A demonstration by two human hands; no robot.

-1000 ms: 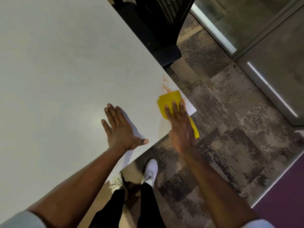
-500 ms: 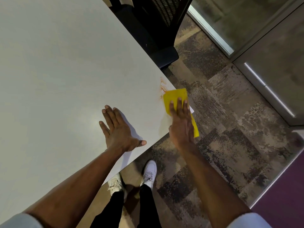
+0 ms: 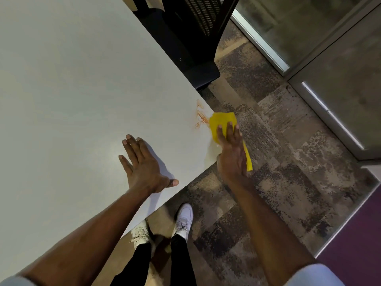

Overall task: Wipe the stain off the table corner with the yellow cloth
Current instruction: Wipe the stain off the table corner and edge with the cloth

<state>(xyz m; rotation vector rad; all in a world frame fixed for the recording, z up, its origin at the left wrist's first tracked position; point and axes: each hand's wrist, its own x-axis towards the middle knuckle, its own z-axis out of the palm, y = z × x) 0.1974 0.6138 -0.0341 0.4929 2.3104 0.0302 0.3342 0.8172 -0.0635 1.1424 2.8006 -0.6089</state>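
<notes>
An orange-brown stain streaks the white table just short of its right corner. The yellow cloth covers that corner, and one end of it hangs over the edge towards the floor. My right hand lies flat on the cloth and presses it down, fingers pointing away from me; the stain is just left of the cloth and uncovered. My left hand rests flat on the tabletop, fingers spread, holding nothing, a short way left of the right hand.
A black mesh office chair stands against the table's far edge beyond the corner. Patterned carpet lies to the right, bounded by glass panels with metal frames. My feet in white shoes stand below the near table edge.
My right hand has slid the cloth rightward towards the table corner, so more of the stain shows to its left. The left hand has stayed in place.
</notes>
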